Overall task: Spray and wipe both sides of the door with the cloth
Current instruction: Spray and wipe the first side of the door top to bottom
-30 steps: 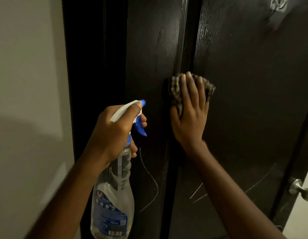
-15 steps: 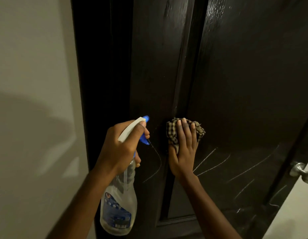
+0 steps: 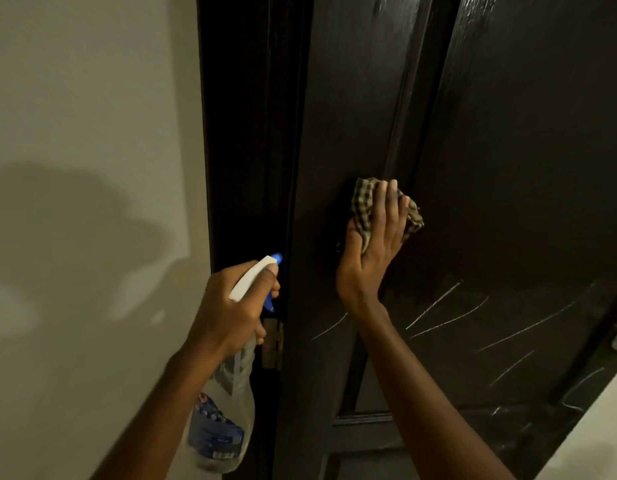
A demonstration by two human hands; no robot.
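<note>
Cloth [image 3: 364, 206]: checked and bunched, at the centre of the frame, lying against the dark door [image 3: 508, 150] where a vertical moulding meets the panel.
Right hand [image 3: 373, 251]: flat on the cloth, fingers straight and close together, pressing it to the wood.
Cloth relative to right hand: under the fingers and palm. Folds show above the fingertips, at the right of the little finger, and in a strip between thumb and forefinger.
Spray bottle [image 3: 224, 420]: clear, with a blue label and a white-and-blue head, at lower centre-left of the frame. It is clear of the door face, with its nozzle towards the dark frame edge.
Left hand [image 3: 231, 306]: curled round the bottle's neck, forefinger laid along the white top of the head.
Hidden: the part of the cloth beneath the palm, and most of the blue trigger behind the left fingers.
Cut off: the door at the top, right and bottom of the frame, and both forearms at the lower edge.
Hard to make out: whether the right thumb pinches the cloth, the label print, and the detail of the hinge [image 3: 272, 342] just right of the bottle's neck.
Door surface: pale scratch lines [image 3: 449, 313] at lower right, below the cloth.
Wall [image 3: 92, 98]: pale, on the left of the frame, carrying a soft shadow.
</note>
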